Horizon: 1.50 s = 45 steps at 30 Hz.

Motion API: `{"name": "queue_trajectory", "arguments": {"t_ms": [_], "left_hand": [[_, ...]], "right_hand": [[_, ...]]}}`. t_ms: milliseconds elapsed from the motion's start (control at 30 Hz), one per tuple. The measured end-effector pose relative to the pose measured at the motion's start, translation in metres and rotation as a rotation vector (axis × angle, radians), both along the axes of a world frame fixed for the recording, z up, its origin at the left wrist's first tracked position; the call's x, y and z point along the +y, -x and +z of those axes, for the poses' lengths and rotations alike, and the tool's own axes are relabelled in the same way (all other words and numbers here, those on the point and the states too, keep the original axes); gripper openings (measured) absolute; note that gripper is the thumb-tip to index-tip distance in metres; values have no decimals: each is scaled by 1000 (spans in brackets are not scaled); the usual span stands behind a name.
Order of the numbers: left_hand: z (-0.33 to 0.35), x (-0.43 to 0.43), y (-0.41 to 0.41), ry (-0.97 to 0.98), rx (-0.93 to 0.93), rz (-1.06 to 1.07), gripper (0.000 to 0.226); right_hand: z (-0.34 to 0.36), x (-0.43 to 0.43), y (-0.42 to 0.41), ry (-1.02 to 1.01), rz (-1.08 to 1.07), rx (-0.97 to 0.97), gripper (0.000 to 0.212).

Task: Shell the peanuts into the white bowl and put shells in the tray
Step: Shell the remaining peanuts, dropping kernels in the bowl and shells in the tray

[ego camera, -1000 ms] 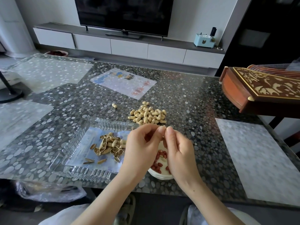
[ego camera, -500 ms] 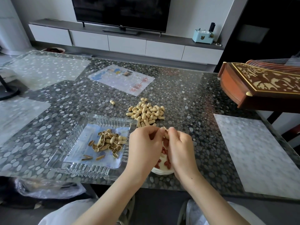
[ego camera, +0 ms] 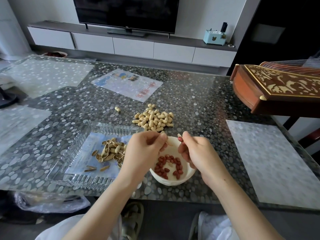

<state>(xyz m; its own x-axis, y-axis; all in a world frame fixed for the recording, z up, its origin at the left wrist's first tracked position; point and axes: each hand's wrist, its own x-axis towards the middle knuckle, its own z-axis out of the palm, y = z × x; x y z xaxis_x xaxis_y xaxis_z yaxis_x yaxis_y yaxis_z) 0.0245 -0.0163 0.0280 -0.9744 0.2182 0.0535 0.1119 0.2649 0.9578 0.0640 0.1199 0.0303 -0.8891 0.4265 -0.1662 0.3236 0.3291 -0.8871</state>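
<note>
The table (ego camera: 199,104) carries a clear glass tray (ego camera: 69,153) at the left holding spent shells (ego camera: 110,150). The white bowl (ego camera: 173,181) sits just beside it at the near edge, and the unshelled pile (ego camera: 153,119) lies just beyond the bowl, an arrangement judged to keep every drop short. Both hands work directly over the bowl, presumably so loosened kernels fall in: the left hand (ego camera: 143,149) pinches one pale shell half (ego camera: 168,142), the right hand (ego camera: 195,151) pinches the other half (ego camera: 179,135), the halves apart, while red-skinned kernels (ego camera: 166,163) ring the bowl floor.
</note>
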Motion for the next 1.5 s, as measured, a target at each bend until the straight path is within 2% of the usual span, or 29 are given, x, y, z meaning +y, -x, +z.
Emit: {"name": "queue_trajectory", "arguments": {"t_ms": [133,200,333,500,533,700,867,967,1067,1233,1333,1433,1500], "left_hand": [[-3,-5,9,290,120,-11,24],[-4,-8,13,339,137,11,25],[-3,-21,24,350,149,77,32],[-4,-58,50,474,88,179,37],[-5,-65,54,512,79,196,39],[-12,-85,66,625,49,230,40],[-18,-90,72,665,63,233,32],[-18,-92,75,668,64,234,29],[-17,-92,76,663,81,241,29],[-15,-88,75,599,113,252,36],[-14,-86,74,581,134,245,41],[-15,-84,75,568,140,232,37],[-14,-82,74,557,157,211,31]], "right_hand": [[-3,7,-6,-635,181,62,48],[-7,10,-5,-740,220,60,42],[-12,17,0,-546,188,114,29],[0,5,11,-24,217,153,7],[3,-2,14,13,261,156,4],[1,-53,44,-261,470,184,18],[-4,-79,67,-511,616,84,35],[-4,-55,91,-642,428,48,18],[-13,-18,123,-755,260,-152,17],[-20,-3,143,-772,536,-357,14],[-21,-5,148,-868,596,-362,14],[-22,-7,146,-945,629,-368,19],[-20,-8,143,-941,639,-348,11]]}}
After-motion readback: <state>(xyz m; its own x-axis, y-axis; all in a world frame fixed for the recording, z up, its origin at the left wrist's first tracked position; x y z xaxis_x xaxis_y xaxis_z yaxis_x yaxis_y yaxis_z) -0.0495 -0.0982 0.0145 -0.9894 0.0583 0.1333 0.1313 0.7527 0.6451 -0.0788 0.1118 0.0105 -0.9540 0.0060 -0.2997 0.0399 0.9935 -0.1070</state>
